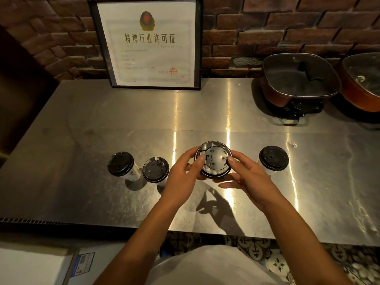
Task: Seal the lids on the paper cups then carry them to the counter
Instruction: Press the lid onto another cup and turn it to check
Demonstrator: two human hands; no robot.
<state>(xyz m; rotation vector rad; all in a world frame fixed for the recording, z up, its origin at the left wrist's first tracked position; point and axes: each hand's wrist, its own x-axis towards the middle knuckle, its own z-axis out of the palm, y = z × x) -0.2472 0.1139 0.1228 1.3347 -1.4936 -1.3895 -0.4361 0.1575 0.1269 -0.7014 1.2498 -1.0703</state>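
Several white paper cups with black lids stand on a steel table (102, 124). Both hands grip the middle cup (213, 160). My left hand (183, 175) wraps its left side, thumb on the lid's rim. My right hand (248, 177) holds the right side, thumb pressing the lid's edge. To the left stand two lidded cups, one at the far left (121, 166) and one beside it (155, 169). A third lidded cup (273, 158) stands to the right.
A framed certificate (147, 42) leans against the brick wall at the back. Two lidded electric pots sit at the back right, one nearer (298, 79) and one at the frame's edge (364, 81). The table's front edge runs just before my body. A white box (30, 264) lies low left.
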